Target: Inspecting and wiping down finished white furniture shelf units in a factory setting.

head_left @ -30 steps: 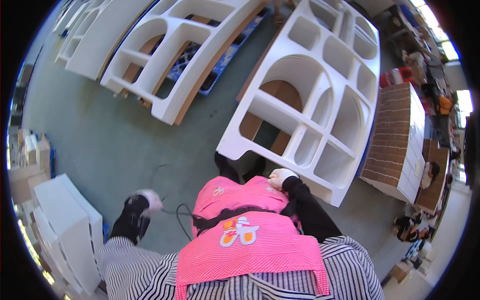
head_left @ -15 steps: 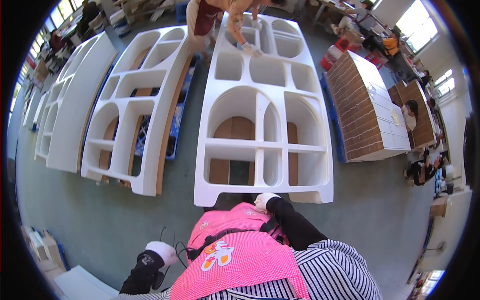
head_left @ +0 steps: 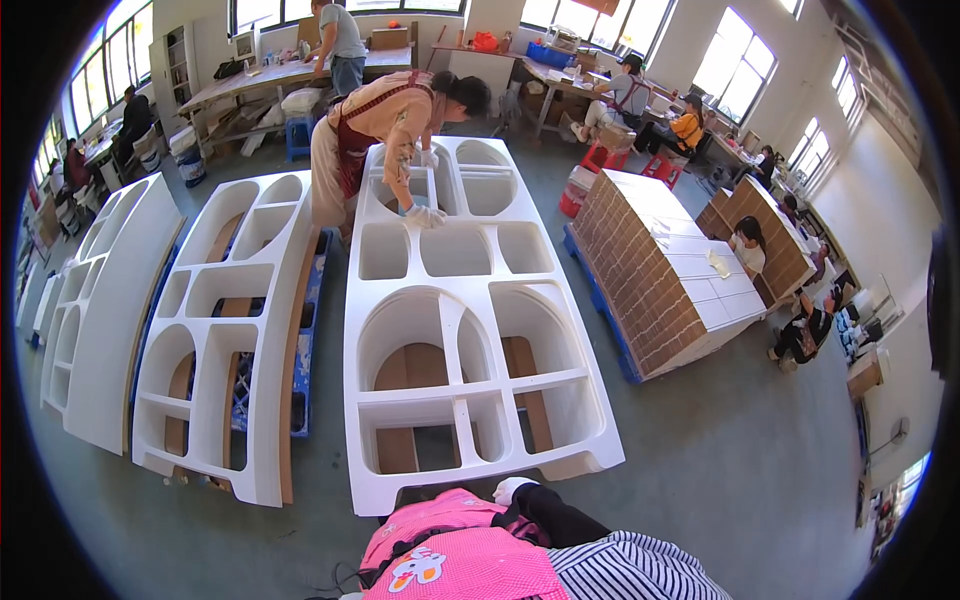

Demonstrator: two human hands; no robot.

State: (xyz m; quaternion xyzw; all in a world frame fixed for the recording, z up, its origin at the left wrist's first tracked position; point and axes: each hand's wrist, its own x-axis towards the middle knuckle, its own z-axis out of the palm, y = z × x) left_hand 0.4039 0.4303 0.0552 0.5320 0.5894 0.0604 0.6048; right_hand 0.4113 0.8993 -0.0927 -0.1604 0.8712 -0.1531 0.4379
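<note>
The right hand [head_left: 512,490], gloved, rests at the near edge of the white shelf frame [head_left: 470,330] lying on the floor; fingers' state unclear, left hand unseen. A careless push could scuff its finish.

The right hand [head_left: 512,490], in a white glove, sits at the lower edge with its dark-sleeved forearm bent inward; its grip cannot be made out. The left hand is out of view.
</note>
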